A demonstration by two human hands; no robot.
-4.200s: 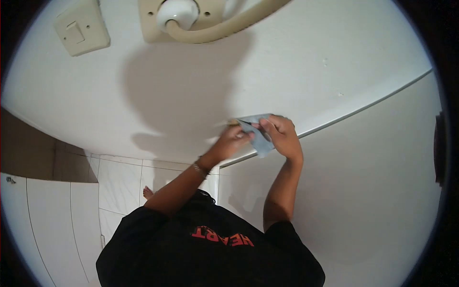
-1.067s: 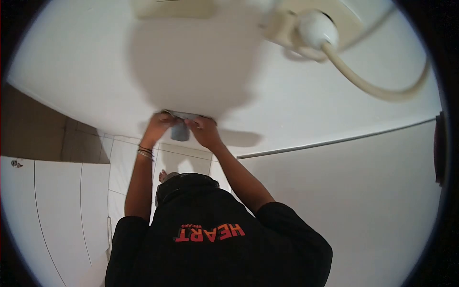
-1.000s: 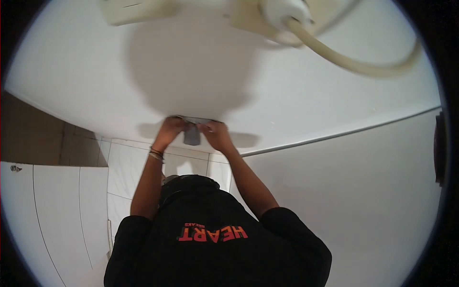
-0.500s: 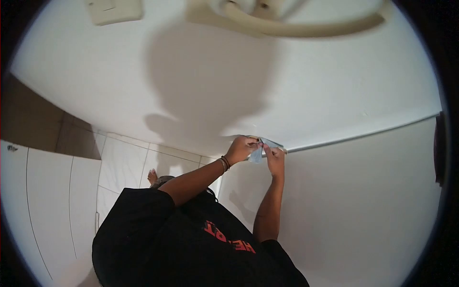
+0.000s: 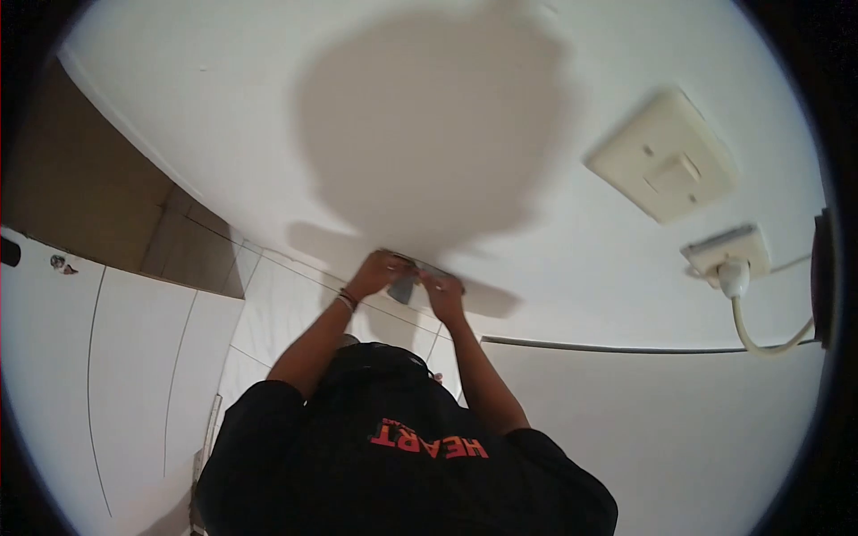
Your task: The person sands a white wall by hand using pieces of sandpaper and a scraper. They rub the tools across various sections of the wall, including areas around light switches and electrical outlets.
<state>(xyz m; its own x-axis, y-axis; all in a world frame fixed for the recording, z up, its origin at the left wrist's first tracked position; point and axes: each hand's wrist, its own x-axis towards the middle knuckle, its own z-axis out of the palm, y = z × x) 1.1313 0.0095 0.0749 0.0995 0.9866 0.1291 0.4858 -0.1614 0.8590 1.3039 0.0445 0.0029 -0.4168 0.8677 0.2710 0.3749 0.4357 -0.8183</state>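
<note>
Out in front of my body, my left hand (image 5: 371, 275), with bands round its wrist, has its fingers closed on a thin grey-blue piece that looks like cloth (image 5: 402, 288). A loose corner of it hangs down between the hands. My right hand (image 5: 442, 293) pinches the same piece from the other side, fingertips close to those of the left. The piece's upper edge stretches between both hands, close to the white wall (image 5: 241, 152) in this view. My fingers cover much of it, and I cannot tell its exact kind.
A wall switch (image 5: 666, 165) and a socket with a plugged-in cord (image 5: 737, 268) are on the right. A large white panel (image 5: 643, 420) stands lower right, with a dark strip along its top. White cabinet doors (image 5: 134, 375) line the left; floor tiles (image 5: 286, 304) lie below.
My view has swung, bringing the switch and socket into the right side. Both hands have moved left in view, away from the panel's edge, still holding the grey-blue piece.
</note>
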